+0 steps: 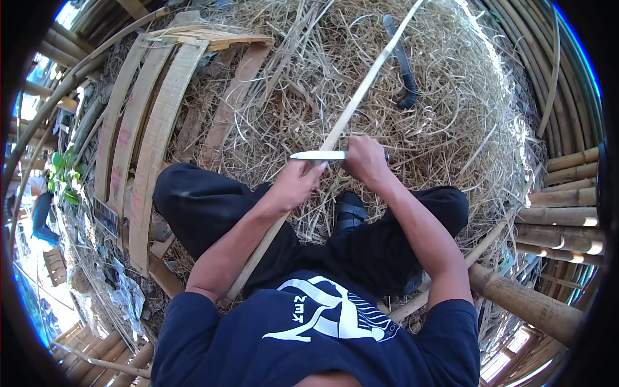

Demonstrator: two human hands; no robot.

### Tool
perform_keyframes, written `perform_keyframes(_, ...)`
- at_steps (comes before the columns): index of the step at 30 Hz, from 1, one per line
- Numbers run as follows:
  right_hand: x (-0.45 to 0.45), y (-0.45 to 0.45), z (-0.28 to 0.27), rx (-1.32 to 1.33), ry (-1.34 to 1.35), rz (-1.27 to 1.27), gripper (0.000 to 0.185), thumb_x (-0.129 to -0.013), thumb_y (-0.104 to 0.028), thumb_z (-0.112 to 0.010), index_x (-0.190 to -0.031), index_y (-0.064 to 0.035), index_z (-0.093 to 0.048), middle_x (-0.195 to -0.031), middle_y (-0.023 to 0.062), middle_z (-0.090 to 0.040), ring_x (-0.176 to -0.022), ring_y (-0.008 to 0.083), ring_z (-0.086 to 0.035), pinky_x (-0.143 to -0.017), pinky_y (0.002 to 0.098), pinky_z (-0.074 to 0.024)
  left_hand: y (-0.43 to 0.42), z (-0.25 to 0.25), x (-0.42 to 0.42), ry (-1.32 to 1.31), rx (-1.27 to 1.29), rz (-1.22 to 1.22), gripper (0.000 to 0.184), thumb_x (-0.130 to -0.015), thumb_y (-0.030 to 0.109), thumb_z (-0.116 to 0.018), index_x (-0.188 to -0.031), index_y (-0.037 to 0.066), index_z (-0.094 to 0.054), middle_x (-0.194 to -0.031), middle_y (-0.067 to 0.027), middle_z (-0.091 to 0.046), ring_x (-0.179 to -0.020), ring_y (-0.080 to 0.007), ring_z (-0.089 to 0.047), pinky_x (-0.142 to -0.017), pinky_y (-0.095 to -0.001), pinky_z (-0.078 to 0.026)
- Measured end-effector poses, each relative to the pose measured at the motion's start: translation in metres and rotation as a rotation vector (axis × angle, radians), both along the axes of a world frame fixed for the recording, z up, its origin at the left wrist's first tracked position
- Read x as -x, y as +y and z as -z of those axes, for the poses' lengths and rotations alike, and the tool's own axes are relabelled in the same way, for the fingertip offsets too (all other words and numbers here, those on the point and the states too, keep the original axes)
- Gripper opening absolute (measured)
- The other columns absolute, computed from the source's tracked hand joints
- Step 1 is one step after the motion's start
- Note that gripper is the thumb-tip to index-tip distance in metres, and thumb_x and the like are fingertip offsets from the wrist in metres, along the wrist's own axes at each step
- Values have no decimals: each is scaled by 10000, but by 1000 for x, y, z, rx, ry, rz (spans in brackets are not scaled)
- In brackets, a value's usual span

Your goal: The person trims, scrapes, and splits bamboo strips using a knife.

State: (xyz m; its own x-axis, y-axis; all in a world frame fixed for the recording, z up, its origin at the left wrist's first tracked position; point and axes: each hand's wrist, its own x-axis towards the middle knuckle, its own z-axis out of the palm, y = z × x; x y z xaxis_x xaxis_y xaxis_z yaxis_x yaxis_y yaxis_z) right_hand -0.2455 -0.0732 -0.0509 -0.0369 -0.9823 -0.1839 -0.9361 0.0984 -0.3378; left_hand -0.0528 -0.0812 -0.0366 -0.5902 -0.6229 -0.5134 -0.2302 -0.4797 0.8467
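Observation:
A long pale strip of bamboo or wood (360, 90) runs from the upper right down under my left forearm toward my waist. My left hand (298, 185) is closed around it between my knees. My right hand (366, 160) grips the handle of a knife (317, 155). The blade points left and lies across the strip, just above my left fingers; I cannot tell how deep the edge sits. Most of the knife's handle is hidden in my right fist.
Thin shavings (309, 84) cover the ground. A dark long-bladed tool with a black handle (407, 97) lies beyond my right hand. A slatted wooden piece (158, 129) stands left. Bamboo poles (529, 303) border the right side. Another person's leg (44, 216) shows far left.

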Motion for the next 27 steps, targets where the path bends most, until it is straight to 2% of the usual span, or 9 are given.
perform_keyframes(5, 21, -26, 10, -1, 63, 43, 168, -725, -138, -604, -719, 12, -679, -684, 241, -649, -686, 366, -684, -646, 424, -557, -8, -14, 4, -48, -8, -21, 248, -995, 264, -502, -1169, 87, -512, -606, 77, -379, -433, -10, -299, -385, -191, -227)
perform_keyframes(7, 36, -41, 1, -247, 48, 305, 211, -764, -162, -602, -836, 18, -686, -830, 246, -677, -804, 330, -697, -691, 408, -558, -11, -23, -1, 43, -85, -38, 270, -996, 261, -501, -1202, 86, -491, -610, 66, -385, -429, -10, -295, -382, -185, -222)
perform_keyframes(9, 72, -50, 4, -118, 226, 497, 258, -800, -180, -596, -939, 21, -680, -966, 231, -680, -916, 308, -686, -747, 400, -552, -1, -32, -14, -3, -108, -20, 280, -999, 246, -492, -1229, 88, -472, -617, 54, -393, -422, -8, -298, -376, -173, -227)
perform_keyframes(11, 119, -53, 2, -75, -52, 825, 293, -805, -202, -600, -956, 35, -682, -985, 232, -678, -954, 340, -671, -789, 424, -543, 4, -39, -26, 113, -281, 6, 290, -1002, 238, -485, -1251, 93, -459, -623, 47, -399, -415, -6, -305, -368, -161, -235)
perform_keyframes(15, 85, -45, -22, -37, -8, 689, 333, -804, -228, -593, -963, 53, -677, -937, 270, -670, -936, 396, -658, -831, 453, -525, 9, -30, -25, 120, -252, 96, 322, -1005, 239, -476, -1257, 42, -433, -623, 40, -409, -397, -11, -318, -347, -167, -243)
perform_keyframes(21, 15, -11, -54, -175, -106, 280, 274, -786, -189, -591, -832, 68, -676, -824, 270, -663, -805, 398, -666, -780, 457, -533, 3, -14, -20, 89, -109, 115, 204, -998, 229, -485, -1020, 33, -539, -621, 29, -443, -420, -27, -415, -363, -182, -314)
perform_keyframes(23, 8, -7, -48, -166, -58, 224, 255, -768, -173, -600, -811, 66, -677, -813, 264, -664, -797, 391, -669, -767, 452, -538, 3, 8, -16, -160, 440, 84, 220, -968, 233, -536, -1007, 17, -547, -637, -13, -515, -487, -87, -509, -433, -274, -400)
perform_keyframes(24, 6, -5, -44, -158, -10, 176, 236, -750, -158, -608, -790, 64, -678, -803, 258, -665, -790, 384, -672, -755, 447, -542, 4, 1, -13, -219, 683, 50, 233, -936, 214, -565, -1002, -9, -543, -680, -111, -591, -593, -235, -597, -558, -386, -449)
perform_keyframes(27, -1, 2, -30, -118, 56, 33, 211, -718, -140, -620, -753, 61, -675, -788, 253, -665, -765, 386, -672, -735, 443, -550, 6, -23, -7, -343, 612, 74, 234, -923, 190, -560, -1010, -26, -540, -732, -209, -604, -690, -366, -605, -635, -437, -448)
